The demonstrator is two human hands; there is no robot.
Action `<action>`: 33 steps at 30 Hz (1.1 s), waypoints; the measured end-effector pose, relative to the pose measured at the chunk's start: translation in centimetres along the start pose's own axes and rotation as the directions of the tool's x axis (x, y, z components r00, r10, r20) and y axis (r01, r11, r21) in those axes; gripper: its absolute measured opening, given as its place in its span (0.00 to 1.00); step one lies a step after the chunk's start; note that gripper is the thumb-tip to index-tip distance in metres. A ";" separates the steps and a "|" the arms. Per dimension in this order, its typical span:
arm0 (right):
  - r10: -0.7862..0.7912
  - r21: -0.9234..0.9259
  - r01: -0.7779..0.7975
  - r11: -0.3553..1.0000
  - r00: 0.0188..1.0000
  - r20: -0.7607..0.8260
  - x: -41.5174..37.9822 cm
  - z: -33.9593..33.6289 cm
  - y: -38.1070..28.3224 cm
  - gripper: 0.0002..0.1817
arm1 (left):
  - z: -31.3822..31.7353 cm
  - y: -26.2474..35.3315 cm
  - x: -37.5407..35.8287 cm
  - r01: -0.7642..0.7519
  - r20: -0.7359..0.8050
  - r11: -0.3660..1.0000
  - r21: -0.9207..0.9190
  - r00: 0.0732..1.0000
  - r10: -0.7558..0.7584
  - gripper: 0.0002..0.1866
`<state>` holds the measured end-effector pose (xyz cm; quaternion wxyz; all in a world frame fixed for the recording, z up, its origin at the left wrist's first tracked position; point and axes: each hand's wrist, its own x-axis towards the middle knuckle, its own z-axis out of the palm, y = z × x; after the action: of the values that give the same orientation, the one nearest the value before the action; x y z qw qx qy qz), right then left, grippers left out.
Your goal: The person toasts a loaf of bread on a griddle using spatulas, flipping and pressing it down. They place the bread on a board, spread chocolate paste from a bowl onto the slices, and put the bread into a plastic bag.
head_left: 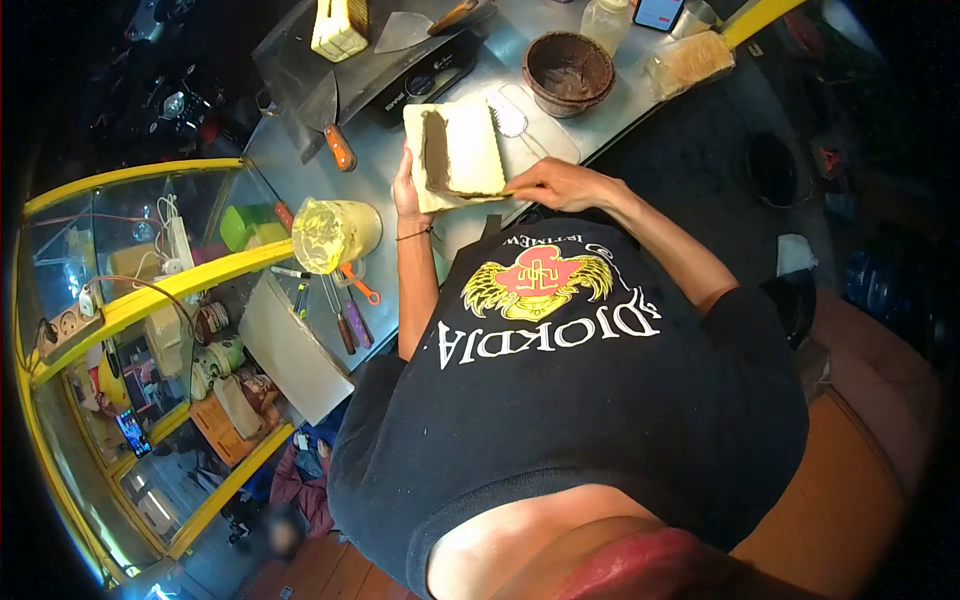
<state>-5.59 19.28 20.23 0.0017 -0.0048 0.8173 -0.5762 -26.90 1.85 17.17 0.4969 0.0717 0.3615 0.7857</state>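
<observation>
The slice of bread (462, 152) is pale and square, with a dark brown spread along one edge, and it sits over the metal counter (400, 170) close to the person's chest. The left hand (405, 190) holds the bread from underneath at its near-left corner, fingers curled around the edge. The right hand (550, 183) is closed around a thin tool at the bread's near-right edge; the tool is too hidden to tell what it is. Just beyond the bread lies a flat white spatula (535, 125), and past that stands a round brown bowl (568, 70) with dark spread inside. To the left of the bread is a scraper with an orange handle (335, 130). Nearer and left of the bread stands a yellow tub (335, 232). The black shirt (560, 380) shows big white letters, upside down from here, that read "DJOKDJA", under a red and gold winged badge.
</observation>
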 end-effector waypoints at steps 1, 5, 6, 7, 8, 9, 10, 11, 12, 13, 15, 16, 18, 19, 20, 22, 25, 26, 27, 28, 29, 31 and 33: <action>0.005 0.029 -0.004 1.000 0.999 -0.042 -0.3 -0.3 0.0 0.15 | 0.0 0.1 0.0 0.022 0.002 1.000 -0.006 1.000 -0.022 0.25; 0.026 -0.069 -0.057 0.996 0.924 -0.382 1.0 -2.0 1.4 0.14 | -2.2 -0.1 0.1 0.048 0.108 0.985 -0.164 0.994 -0.030 0.25; 0.099 -0.043 -0.130 0.991 0.898 -0.430 1.7 -2.6 -0.1 0.15 | -2.4 -0.2 0.2 0.059 0.088 0.980 -0.190 0.995 -0.043 0.25; 0.105 -0.039 -0.134 0.990 0.896 -0.431 2.5 -2.8 -0.5 0.15 | -1.7 -0.2 0.1 0.065 0.087 0.980 -0.190 0.995 -0.049 0.25; 0.099 -0.030 -0.118 0.993 0.926 -0.364 3.4 -3.0 -0.4 0.15 | -1.1 -0.1 0.1 0.049 0.069 0.989 -0.140 0.997 -0.039 0.25; 0.090 -0.021 -0.100 0.995 0.951 -0.295 3.9 -3.5 -0.2 0.16 | -0.5 -0.1 0.0 0.032 0.052 0.995 -0.090 0.998 -0.027 0.25; 0.138 0.036 -0.134 0.990 0.980 -0.145 4.3 -4.1 0.0 0.17 | -0.6 -0.1 0.0 0.045 0.058 0.996 -0.074 0.997 -0.041 0.25; 0.141 0.041 -0.137 0.990 0.979 -0.144 4.1 -4.2 0.0 0.17 | -0.5 -0.1 -0.1 0.049 0.054 0.996 -0.074 0.998 -0.045 0.25; 0.147 0.097 -0.144 0.985 0.989 -0.022 3.9 -4.3 -0.2 0.17 | -0.2 0.0 -0.1 0.039 0.050 0.998 -0.057 0.998 -0.036 0.25; 0.143 0.150 -0.157 0.976 0.984 0.102 3.8 -4.5 -0.5 0.19 | 0.0 0.0 0.0 0.027 0.047 0.999 -0.041 0.999 -0.026 0.25; 0.159 0.134 -0.185 0.974 0.971 0.180 3.5 -3.9 0.3 0.19 | -0.4 -0.1 0.1 0.013 0.008 0.998 -0.055 1.000 -0.013 0.26; 0.042 0.061 -0.049 0.997 0.993 0.114 3.6 -3.3 1.8 0.19 | -1.1 -0.2 0.4 0.020 0.013 0.996 -0.085 1.000 -0.019 0.26; 0.013 0.031 -0.014 0.999 0.999 0.029 2.8 -4.2 0.0 0.17 | -2.0 -0.5 0.4 0.067 0.050 0.976 -0.207 0.997 -0.058 0.26; 0.011 0.030 -0.012 0.999 0.999 0.035 3.0 -4.7 -0.2 0.17 | -2.7 -0.5 0.6 0.062 0.047 0.976 -0.210 0.998 -0.053 0.26; 0.105 0.091 -0.097 0.991 0.991 -0.087 3.2 -5.0 -0.1 0.16 | -3.3 -0.6 0.5 0.078 0.133 0.961 -0.266 0.990 -0.044 0.27; 0.176 0.096 -0.158 0.983 0.962 -0.208 4.0 -5.3 0.3 0.15 | -3.6 -0.7 0.2 0.112 0.234 0.937 -0.330 0.972 -0.034 0.27; 0.215 0.074 -0.216 0.974 0.976 0.030 4.5 -5.6 -0.5 0.17 | -3.1 -1.0 0.3 0.061 0.067 0.964 -0.259 0.997 -0.045 0.27; 0.190 0.112 -0.199 0.973 0.978 0.091 4.5 -5.8 -0.7 0.18 | -2.8 -1.0 0.5 0.068 0.070 0.964 -0.257 0.996 -0.052 0.27; 0.193 0.115 -0.203 0.972 0.977 0.088 4.5 -5.6 -0.6 0.18 | -1.4 -0.6 0.5 0.050 0.067 0.983 -0.178 0.997 -0.038 0.27; 0.183 0.112 -0.202 0.973 0.970 0.157 4.5 -5.3 -0.3 0.18 | -0.8 -0.4 0.1 0.032 0.059 0.995 -0.097 0.998 -0.027 0.26; 0.171 0.108 -0.199 0.974 0.959 0.226 4.4 -4.9 -0.2 0.18 | -1.0 -0.5 -0.2 0.038 0.053 0.995 -0.097 0.998 -0.033 0.26; 0.192 0.081 -0.215 0.973 0.956 0.223 3.7 -4.8 -1.9 0.17 | -1.9 -0.4 0.5 0.070 0.058 0.991 -0.111 0.996 -0.064 0.26; 0.143 0.063 -0.151 0.986 0.983 0.114 3.1 -4.6 -1.7 0.18 | -2.7 -0.6 0.3 0.046 0.008 0.992 -0.120 0.999 -0.045 0.26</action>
<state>-8.70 23.02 23.38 0.0890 0.0244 0.7929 -0.6024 -27.89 0.92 14.74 0.5192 0.0356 0.3136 0.7942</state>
